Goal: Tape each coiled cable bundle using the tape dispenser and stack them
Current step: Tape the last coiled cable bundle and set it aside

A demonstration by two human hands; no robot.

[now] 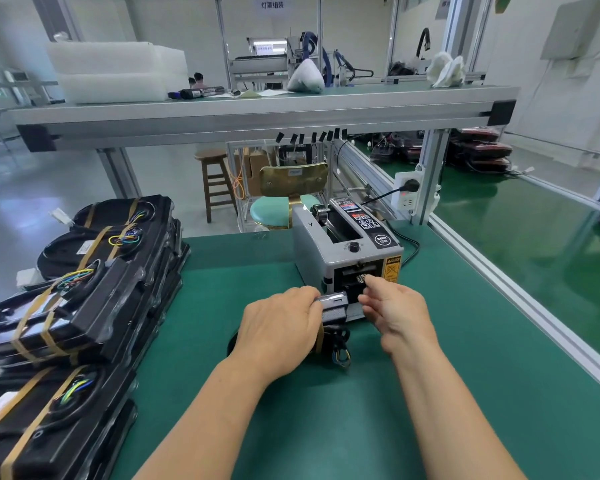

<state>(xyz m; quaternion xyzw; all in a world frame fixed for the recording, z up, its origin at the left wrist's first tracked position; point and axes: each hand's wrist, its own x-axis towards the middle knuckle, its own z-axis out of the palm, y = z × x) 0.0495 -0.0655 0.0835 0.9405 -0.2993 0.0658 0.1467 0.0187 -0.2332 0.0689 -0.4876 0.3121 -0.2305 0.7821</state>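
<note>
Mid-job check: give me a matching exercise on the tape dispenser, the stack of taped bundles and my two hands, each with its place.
1 tape dispenser
2 stack of taped bundles
3 left hand
4 right hand

A reaching at the dispenser's front slot
B left side of the green table
C holding a bundle before the dispenser
D mid-table, beyond both hands

Pairs: 1-D, 2-B, 3-C, 4-A

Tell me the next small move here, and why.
Probably the right hand should pinch the tape at the tape dispenser outlet and draw it off. Its fingertips are already at the slot, while the left hand grips the cable bundle just in front, ready for taping.
</note>
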